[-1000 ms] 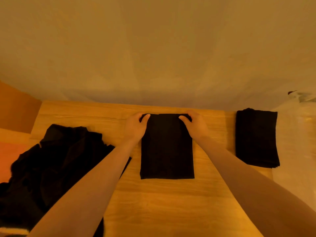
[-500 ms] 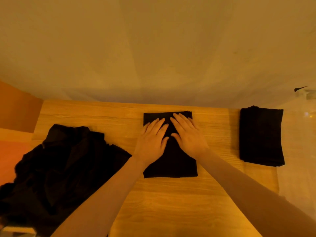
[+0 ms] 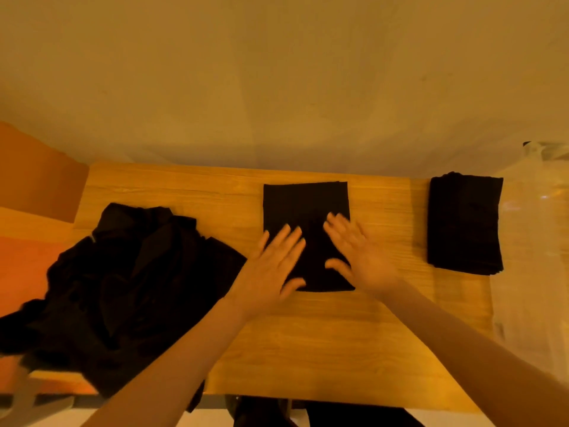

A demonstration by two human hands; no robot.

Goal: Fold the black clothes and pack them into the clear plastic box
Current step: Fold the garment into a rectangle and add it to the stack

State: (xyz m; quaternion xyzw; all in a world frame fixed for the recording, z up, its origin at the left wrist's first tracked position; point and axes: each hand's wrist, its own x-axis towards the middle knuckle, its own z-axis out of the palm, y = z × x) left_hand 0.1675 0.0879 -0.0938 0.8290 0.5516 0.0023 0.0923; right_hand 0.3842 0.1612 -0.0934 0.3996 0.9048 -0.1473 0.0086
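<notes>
Warm yellow light falls over the wooden worktop (image 3: 308, 349), which runs up to a plain pale wall. Nearest me, toward the near left corner, lies the heap of unfolded black clothes (image 3: 123, 288) — crumpled, spilling over the left edge. At the middle of the worktop my left hand (image 3: 271, 269) and right hand (image 3: 360, 257) are both flat, fingers straight and spread, gripping nothing; they lie over the near end of the folded black garment (image 3: 304, 204), a neat rectangle reaching toward the far edge. Whether the palms press it or hover just above, I cannot tell. Near the far right corner sits a finished folded stack (image 3: 465, 223), and just beyond the right edge is the clear plastic box (image 3: 535, 241), hazy. I judge the task partly done — two pieces folded, no folded piece visibly packed, the heap untouched.
</notes>
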